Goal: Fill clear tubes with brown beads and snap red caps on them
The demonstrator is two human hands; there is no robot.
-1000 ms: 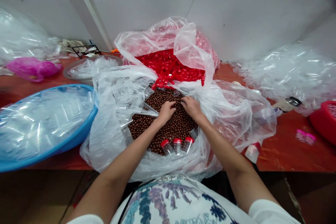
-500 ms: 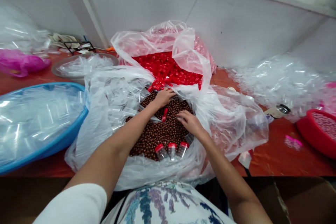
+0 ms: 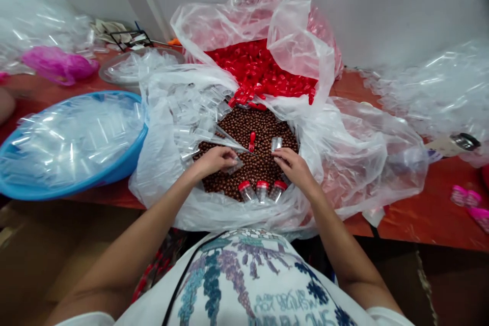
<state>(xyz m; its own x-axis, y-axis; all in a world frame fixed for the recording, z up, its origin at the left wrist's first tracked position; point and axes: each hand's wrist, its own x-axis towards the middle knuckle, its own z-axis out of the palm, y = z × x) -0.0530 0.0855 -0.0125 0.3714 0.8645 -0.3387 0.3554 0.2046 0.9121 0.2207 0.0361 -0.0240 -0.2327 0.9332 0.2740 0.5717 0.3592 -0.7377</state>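
Note:
My left hand (image 3: 217, 160) is closed, thumb and fingers together on a clear plastic jar (image 3: 236, 166), partly hidden, low over the brown beads (image 3: 263, 163). On the other side my right hand (image 3: 293, 165) pinches a small clear jar (image 3: 276, 142) that stands upright, its mouth uncapped. Between the hands a red plastic scoop (image 3: 252, 141) lies on the beads, beside the tip of a clear plastic cone (image 3: 229, 138). Three clear jars with red lids, one of them the middle jar (image 3: 262, 191), lean in a row at the near edge of the beads.
An open white plastic bag (image 3: 153, 153) surrounds the beads, with loose clear jars (image 3: 191, 112) at its left. Behind is a bag of red caps (image 3: 263, 69). A blue basin (image 3: 130, 170) of clear plastic stands left; a tumbler (image 3: 451, 143) lies right.
My left hand has come back from the red caps toward me and now grips a clear jar. My right hand now holds an upright clear jar. The view has shifted.

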